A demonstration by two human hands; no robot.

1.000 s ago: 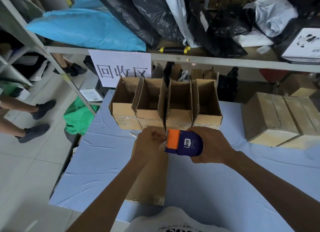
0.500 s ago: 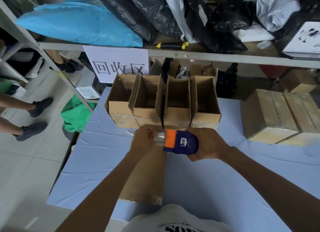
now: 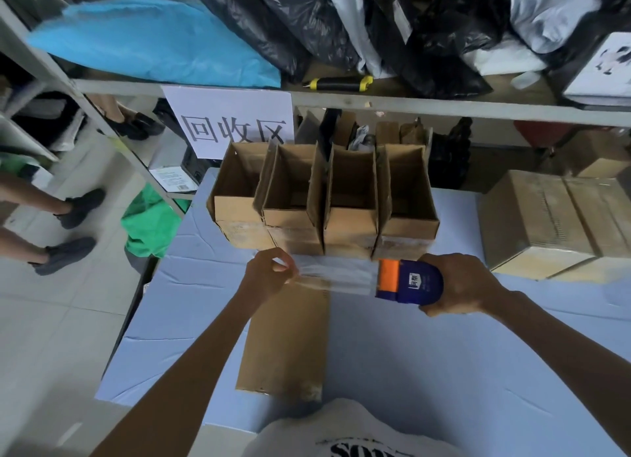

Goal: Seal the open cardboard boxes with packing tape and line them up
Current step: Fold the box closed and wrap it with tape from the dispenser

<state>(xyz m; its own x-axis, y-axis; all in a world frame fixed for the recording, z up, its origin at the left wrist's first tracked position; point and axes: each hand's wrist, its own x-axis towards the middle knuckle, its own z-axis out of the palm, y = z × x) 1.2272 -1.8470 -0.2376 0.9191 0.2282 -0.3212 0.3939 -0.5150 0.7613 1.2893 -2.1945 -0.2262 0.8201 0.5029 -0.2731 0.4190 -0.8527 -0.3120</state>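
Note:
My right hand (image 3: pixel 459 284) grips a blue and orange tape dispenser (image 3: pixel 408 280). My left hand (image 3: pixel 269 272) pinches the free end of the clear packing tape (image 3: pixel 336 277), which stretches taut between my hands. Just beneath them a closed cardboard box (image 3: pixel 285 344) lies on the blue table (image 3: pixel 444 371) in front of me. Behind it, several open cardboard boxes (image 3: pixel 324 203) stand side by side with their flaps up. Two sealed boxes (image 3: pixel 560 221) sit together at the right.
A metal shelf (image 3: pixel 375 103) overhangs the back of the table, holding black, white and blue bags and a yellow-and-black utility knife (image 3: pixel 339 83). A paper sign (image 3: pixel 235 125) hangs from it. A person's legs (image 3: pixel 41 224) stand on the floor at left, beside a green bag (image 3: pixel 150 224).
My hands have drawn apart: the right hand moved the dispenser to the right, and a length of clear tape now spans between it and my left hand.

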